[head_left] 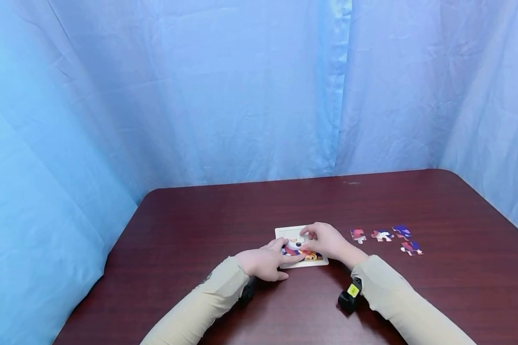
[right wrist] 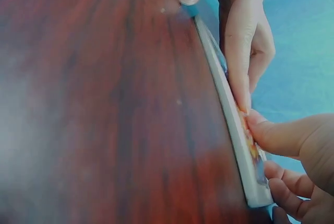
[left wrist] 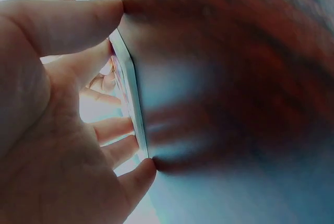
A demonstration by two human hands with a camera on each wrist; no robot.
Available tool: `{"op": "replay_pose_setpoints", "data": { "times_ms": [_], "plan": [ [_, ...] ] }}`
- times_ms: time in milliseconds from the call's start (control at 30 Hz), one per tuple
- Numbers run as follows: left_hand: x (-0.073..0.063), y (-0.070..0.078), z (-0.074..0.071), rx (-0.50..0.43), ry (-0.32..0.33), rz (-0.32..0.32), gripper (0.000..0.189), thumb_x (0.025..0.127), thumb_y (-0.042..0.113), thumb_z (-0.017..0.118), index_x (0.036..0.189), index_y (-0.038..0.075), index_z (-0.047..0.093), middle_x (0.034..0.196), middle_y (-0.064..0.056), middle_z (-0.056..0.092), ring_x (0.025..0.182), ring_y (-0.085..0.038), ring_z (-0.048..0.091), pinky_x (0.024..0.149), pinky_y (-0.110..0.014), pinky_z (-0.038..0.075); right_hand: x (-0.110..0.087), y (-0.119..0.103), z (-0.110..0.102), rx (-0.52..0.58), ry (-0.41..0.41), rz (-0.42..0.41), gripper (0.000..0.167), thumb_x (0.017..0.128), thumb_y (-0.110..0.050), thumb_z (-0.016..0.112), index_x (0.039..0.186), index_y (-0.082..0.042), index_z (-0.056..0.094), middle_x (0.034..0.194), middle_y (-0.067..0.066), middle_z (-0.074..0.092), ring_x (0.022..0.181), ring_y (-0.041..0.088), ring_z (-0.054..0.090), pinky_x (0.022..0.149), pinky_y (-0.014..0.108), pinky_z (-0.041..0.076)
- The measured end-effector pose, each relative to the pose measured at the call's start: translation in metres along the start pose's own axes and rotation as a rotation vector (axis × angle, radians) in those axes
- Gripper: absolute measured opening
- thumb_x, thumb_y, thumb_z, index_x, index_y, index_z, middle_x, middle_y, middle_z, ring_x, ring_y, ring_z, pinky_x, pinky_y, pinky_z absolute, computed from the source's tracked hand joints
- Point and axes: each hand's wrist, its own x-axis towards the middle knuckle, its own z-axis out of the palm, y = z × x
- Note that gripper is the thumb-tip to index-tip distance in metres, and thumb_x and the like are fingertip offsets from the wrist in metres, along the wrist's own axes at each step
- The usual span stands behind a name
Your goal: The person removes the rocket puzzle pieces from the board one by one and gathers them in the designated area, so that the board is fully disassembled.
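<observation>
A white-framed puzzle tray (head_left: 323, 263) lies on the table, its lower part filled with colourful picture pieces (head_left: 312, 256) and its pale base showing at the top. My left hand (head_left: 265, 263) spreads over the tray's left side, fingers fairly straight; in the left wrist view, fingertips (left wrist: 143, 174) rest along the tray's edge and the thumb sits at its corner. Above the tray's right half, my right hand (head_left: 325, 241) curves with thumb and index finger around a puzzle piece (head_left: 299, 244) that they partly cover. In the right wrist view, its thumb (right wrist: 271, 135) touches the puzzle surface.
Several loose puzzle pieces (head_left: 382, 235) lie to the right of the tray. The dark red wooden table (head_left: 198, 220) has rounded far corners. Blue curtains (head_left: 241, 96) hang behind and at both sides. A black wrist device (head_left: 348, 299) is strapped at my right sleeve.
</observation>
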Motion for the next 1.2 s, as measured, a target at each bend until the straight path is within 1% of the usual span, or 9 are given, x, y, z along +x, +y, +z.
{"op": "replay_pose_setpoints", "data": {
  "times_ms": [100, 200, 267, 533, 633, 800, 900, 1033, 1200],
  "plan": [
    [-0.001, 0.001, -0.001, -0.017, -0.010, -0.006, 0.057, 0.093, 0.032, 0.058, 0.145, 0.040, 0.035, 0.157, -0.010, 0.015, 0.142, -0.027, 0.022, 0.111, -0.032, 0.029, 0.001, 0.000, 0.000, -0.018, -0.025, -0.015, 0.027, 0.079, -0.015, 0.076, 0.104, -0.008, 0.070, 0.080, 0.000, 0.060, 0.071, 0.012, 0.049, 0.066, 0.030, 0.043],
    [-0.002, 0.002, -0.003, -0.025, -0.018, -0.016, 0.056, 0.093, 0.033, 0.057, 0.145, 0.039, 0.036, 0.159, -0.006, 0.012, 0.144, -0.027, 0.018, 0.113, -0.035, 0.026, 0.001, -0.001, -0.001, -0.027, -0.029, -0.023, 0.027, 0.079, -0.014, 0.075, 0.105, -0.007, 0.071, 0.081, 0.000, 0.061, 0.071, 0.012, 0.049, 0.066, 0.030, 0.044],
    [-0.002, 0.002, -0.004, -0.020, -0.016, -0.019, 0.056, 0.094, 0.033, 0.056, 0.145, 0.039, 0.035, 0.159, -0.005, 0.013, 0.144, -0.026, 0.018, 0.114, -0.035, 0.026, 0.001, -0.002, -0.002, -0.028, -0.027, -0.024, 0.027, 0.080, -0.013, 0.075, 0.106, -0.007, 0.071, 0.081, 0.001, 0.062, 0.072, 0.012, 0.050, 0.067, 0.030, 0.045],
    [-0.002, 0.001, -0.003, -0.008, -0.020, -0.017, 0.055, 0.094, 0.034, 0.056, 0.145, 0.038, 0.035, 0.160, -0.005, 0.012, 0.145, -0.027, 0.017, 0.114, -0.035, 0.026, 0.001, -0.005, -0.003, -0.018, -0.045, 0.007, 0.027, 0.080, -0.013, 0.075, 0.107, -0.008, 0.072, 0.084, 0.002, 0.063, 0.075, 0.013, 0.053, 0.069, 0.032, 0.047],
    [-0.003, 0.000, -0.003, -0.028, -0.029, -0.014, 0.056, 0.093, 0.033, 0.057, 0.145, 0.039, 0.036, 0.160, -0.004, 0.011, 0.145, -0.026, 0.016, 0.114, -0.035, 0.026, 0.002, -0.004, -0.002, -0.015, -0.054, 0.017, 0.028, 0.080, -0.012, 0.075, 0.107, -0.008, 0.071, 0.085, 0.002, 0.063, 0.075, 0.013, 0.054, 0.070, 0.032, 0.048],
    [-0.002, -0.005, -0.002, -0.088, -0.039, 0.005, 0.059, 0.091, 0.029, 0.061, 0.145, 0.038, 0.036, 0.160, -0.004, 0.010, 0.146, -0.026, 0.014, 0.114, -0.037, 0.025, 0.004, -0.004, 0.000, -0.012, -0.054, 0.021, 0.029, 0.079, -0.011, 0.075, 0.108, -0.007, 0.071, 0.085, 0.003, 0.063, 0.075, 0.014, 0.053, 0.070, 0.033, 0.048],
    [-0.002, -0.008, -0.003, -0.130, -0.049, 0.022, 0.061, 0.090, 0.027, 0.064, 0.144, 0.037, 0.038, 0.160, -0.004, 0.009, 0.146, -0.025, 0.012, 0.114, -0.038, 0.024, 0.006, -0.004, 0.001, -0.007, -0.049, 0.018, 0.028, 0.078, -0.011, 0.076, 0.106, -0.007, 0.071, 0.082, 0.002, 0.062, 0.074, 0.014, 0.052, 0.070, 0.033, 0.047],
    [-0.002, -0.012, -0.002, -0.165, -0.064, 0.043, 0.061, 0.089, 0.027, 0.066, 0.143, 0.036, 0.040, 0.160, -0.003, 0.008, 0.146, -0.025, 0.010, 0.114, -0.037, 0.023, 0.007, -0.004, 0.003, 0.007, -0.045, 0.007, 0.025, 0.076, -0.009, 0.077, 0.100, -0.007, 0.069, 0.079, 0.001, 0.060, 0.072, 0.014, 0.050, 0.070, 0.031, 0.045],
    [-0.001, -0.011, -0.006, -0.150, -0.069, 0.044, 0.059, 0.089, 0.028, 0.065, 0.143, 0.036, 0.041, 0.160, -0.003, 0.009, 0.146, -0.024, 0.011, 0.114, -0.036, 0.024, 0.008, -0.005, 0.002, 0.041, -0.052, 0.004, 0.022, 0.076, -0.006, 0.076, 0.095, -0.007, 0.065, 0.080, 0.002, 0.058, 0.073, 0.015, 0.050, 0.071, 0.031, 0.044]
  ]
}}
